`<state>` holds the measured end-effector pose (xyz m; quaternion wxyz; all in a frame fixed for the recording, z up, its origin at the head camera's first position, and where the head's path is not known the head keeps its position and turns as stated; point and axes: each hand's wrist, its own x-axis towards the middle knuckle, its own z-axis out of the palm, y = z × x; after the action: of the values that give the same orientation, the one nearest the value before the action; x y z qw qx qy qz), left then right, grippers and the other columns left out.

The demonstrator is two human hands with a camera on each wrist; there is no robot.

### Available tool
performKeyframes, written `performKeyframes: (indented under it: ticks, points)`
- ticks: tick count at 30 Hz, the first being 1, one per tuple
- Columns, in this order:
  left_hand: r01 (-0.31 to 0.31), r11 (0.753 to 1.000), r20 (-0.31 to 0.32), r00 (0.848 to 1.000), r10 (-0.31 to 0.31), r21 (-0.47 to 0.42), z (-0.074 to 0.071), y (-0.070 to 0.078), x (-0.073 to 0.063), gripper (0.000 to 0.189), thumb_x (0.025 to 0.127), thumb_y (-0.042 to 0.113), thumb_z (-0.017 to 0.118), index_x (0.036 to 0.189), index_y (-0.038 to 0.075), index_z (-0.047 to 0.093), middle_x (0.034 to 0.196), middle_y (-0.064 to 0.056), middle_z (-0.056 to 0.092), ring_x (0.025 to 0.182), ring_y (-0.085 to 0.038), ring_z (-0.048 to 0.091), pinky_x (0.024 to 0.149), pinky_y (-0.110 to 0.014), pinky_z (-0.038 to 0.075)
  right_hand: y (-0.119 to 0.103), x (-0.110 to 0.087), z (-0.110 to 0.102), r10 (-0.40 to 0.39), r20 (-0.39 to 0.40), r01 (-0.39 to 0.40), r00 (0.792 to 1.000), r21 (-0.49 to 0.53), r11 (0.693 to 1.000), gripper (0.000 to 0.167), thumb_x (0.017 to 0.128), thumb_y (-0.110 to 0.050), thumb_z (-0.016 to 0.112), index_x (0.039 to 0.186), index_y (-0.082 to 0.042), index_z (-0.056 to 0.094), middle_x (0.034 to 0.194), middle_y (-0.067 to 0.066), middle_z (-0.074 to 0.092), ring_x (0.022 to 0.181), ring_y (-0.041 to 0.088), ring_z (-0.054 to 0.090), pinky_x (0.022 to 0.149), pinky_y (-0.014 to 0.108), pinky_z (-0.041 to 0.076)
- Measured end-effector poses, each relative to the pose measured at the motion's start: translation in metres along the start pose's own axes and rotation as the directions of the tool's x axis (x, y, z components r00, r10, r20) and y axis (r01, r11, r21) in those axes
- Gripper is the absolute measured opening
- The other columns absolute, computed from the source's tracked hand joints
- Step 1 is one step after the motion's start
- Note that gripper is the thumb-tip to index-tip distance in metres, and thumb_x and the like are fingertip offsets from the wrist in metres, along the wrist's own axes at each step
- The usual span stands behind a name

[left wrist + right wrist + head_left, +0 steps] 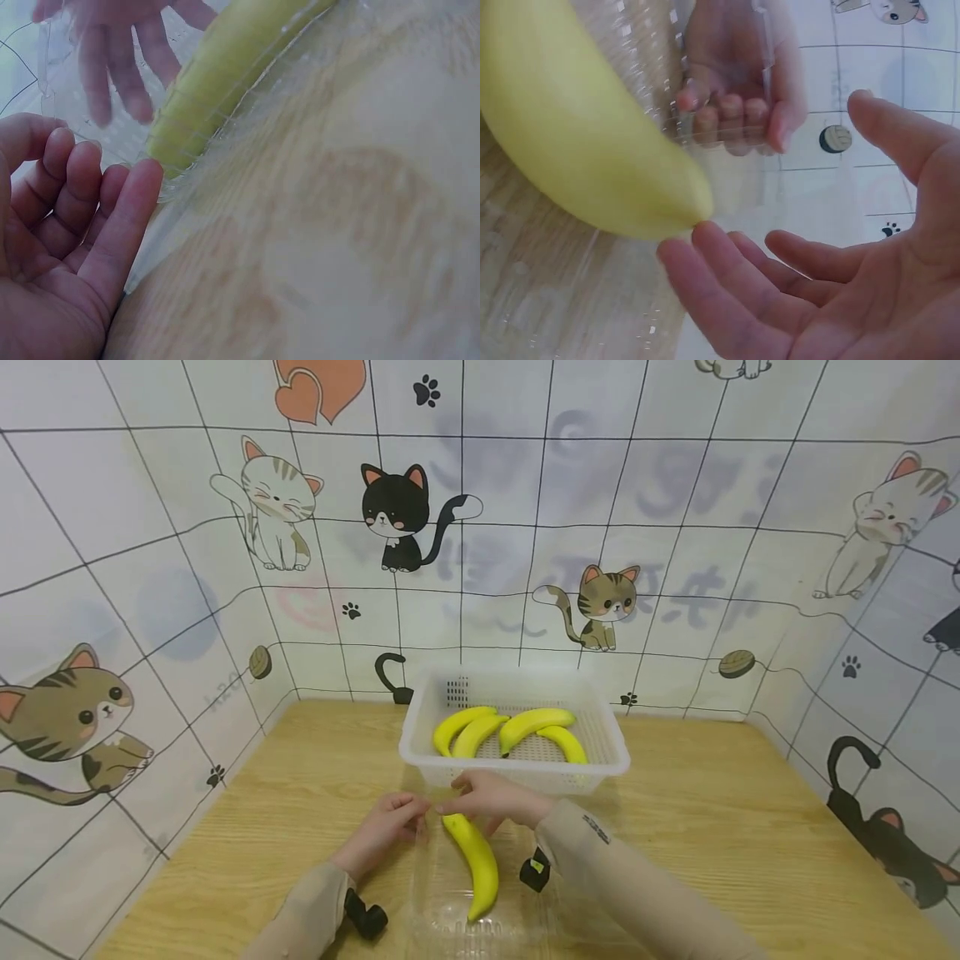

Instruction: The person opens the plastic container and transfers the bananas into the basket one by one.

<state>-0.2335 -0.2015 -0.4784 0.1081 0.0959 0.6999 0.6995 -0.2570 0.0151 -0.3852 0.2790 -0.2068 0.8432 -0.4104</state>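
Observation:
A yellow banana (477, 870) lies lengthwise in a clear plastic box (517, 927) close to the person. At the box's far left corner, the left hand (386, 831) pinches the thin clear rim with curled fingers. Through the clear wall, the right wrist view shows that same left hand (739, 82). The right hand (498, 797) is over the far end of the banana, fingers spread and relaxed. In the right wrist view its fingertips (705, 234) are right at the banana's tip, with the thumb held apart.
Behind the box stands a white plastic basket (517, 767) holding several bananas (536, 724). Both stand on a wood-grain table (697, 827). Walls with printed cats (600, 606) enclose the back and sides. Black wrist cameras (366, 917) sit on both sleeves.

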Motion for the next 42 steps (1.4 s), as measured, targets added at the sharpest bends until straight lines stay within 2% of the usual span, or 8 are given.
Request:
performKeyframes:
  ticks: [6,10,13,22,31,33,40,42]
  points:
    - [0.000,1.000,0.001,1.000,0.000,-0.004,-0.001,0.001,0.000,0.031,0.098,0.018,0.055,0.092,-0.012,0.058,0.073,-0.001,0.056,0.070,-0.015,0.056,0.066,-0.031,0.053,0.003,0.005,0.002,0.033,0.019,-0.032,0.999,-0.043,0.999,0.065,0.084,-0.040,0.073,0.131,0.001,0.053,0.114,0.011,0.062,0.094,0.024,0.061,0.067,0.043,0.055]
    - [0.002,1.000,0.001,1.000,-0.002,-0.011,0.000,0.001,0.000,0.028,0.098,0.018,0.056,0.091,-0.009,0.059,0.074,0.000,0.055,0.071,-0.014,0.057,0.067,-0.031,0.054,0.002,0.005,0.004,0.064,0.024,-0.060,0.998,-0.128,0.990,0.062,0.081,-0.034,0.076,0.129,-0.001,0.053,0.113,0.009,0.060,0.089,0.023,0.061,0.061,0.044,0.055]
    - [0.002,1.000,-0.001,1.000,-0.003,-0.021,-0.001,0.001,0.000,0.027,0.098,0.017,0.057,0.092,-0.009,0.059,0.073,0.000,0.055,0.070,-0.013,0.056,0.066,-0.031,0.054,0.001,0.005,0.006,0.105,0.036,-0.096,0.994,-0.201,0.975,0.060,0.078,-0.031,0.080,0.125,-0.004,0.054,0.103,0.006,0.060,0.079,0.023,0.062,0.057,0.044,0.055]
    - [-0.006,1.000,0.002,1.000,0.006,-0.023,0.000,0.002,-0.002,0.024,0.098,0.016,0.056,0.091,-0.007,0.059,0.073,0.001,0.055,0.068,-0.012,0.055,0.065,-0.030,0.053,-0.005,0.001,0.012,0.152,0.053,-0.125,0.987,-0.336,0.933,0.037,0.075,-0.016,0.083,0.097,-0.008,0.054,0.077,0.008,0.061,0.061,0.028,0.066,0.050,0.041,0.055]
    - [-0.003,1.000,-0.011,1.000,0.003,-0.007,-0.001,0.000,0.000,0.026,0.098,0.018,0.056,0.091,-0.006,0.059,0.074,0.002,0.054,0.070,-0.010,0.054,0.066,-0.030,0.053,-0.004,0.003,0.014,0.188,0.069,-0.150,0.980,-0.365,0.919,0.036,0.073,-0.011,0.084,0.096,-0.009,0.057,0.083,0.005,0.059,0.061,0.025,0.063,0.051,0.039,0.055]
    - [-0.002,1.000,-0.012,1.000,0.002,-0.010,-0.001,0.000,0.001,0.024,0.098,0.018,0.056,0.089,-0.005,0.060,0.074,0.001,0.054,0.070,-0.011,0.054,0.066,-0.031,0.053,-0.003,0.004,0.013,0.176,0.071,-0.139,0.982,-0.365,0.921,0.036,0.073,-0.010,0.083,0.098,-0.009,0.058,0.084,0.004,0.059,0.062,0.024,0.063,0.051,0.038,0.055]
    - [-0.014,1.000,0.009,1.000,0.014,-0.028,0.001,0.004,-0.001,0.027,0.098,0.014,0.055,0.091,-0.012,0.057,0.074,-0.001,0.054,0.069,-0.014,0.056,0.065,-0.030,0.052,-0.004,0.001,0.004,0.113,0.059,-0.087,0.992,-0.334,0.939,0.037,0.073,-0.009,0.081,0.104,-0.010,0.060,0.083,0.003,0.059,0.062,0.023,0.063,0.051,0.038,0.055]
    - [-0.013,0.999,0.011,1.000,0.013,-0.032,0.001,0.004,-0.001,0.026,0.098,0.014,0.055,0.090,-0.010,0.058,0.074,-0.001,0.054,0.069,-0.014,0.056,0.065,-0.030,0.052,-0.004,-0.001,0.001,0.097,0.067,-0.071,0.993,-0.314,0.947,0.038,0.074,-0.009,0.081,0.106,-0.010,0.061,0.085,0.003,0.059,0.063,0.023,0.062,0.052,0.039,0.055]
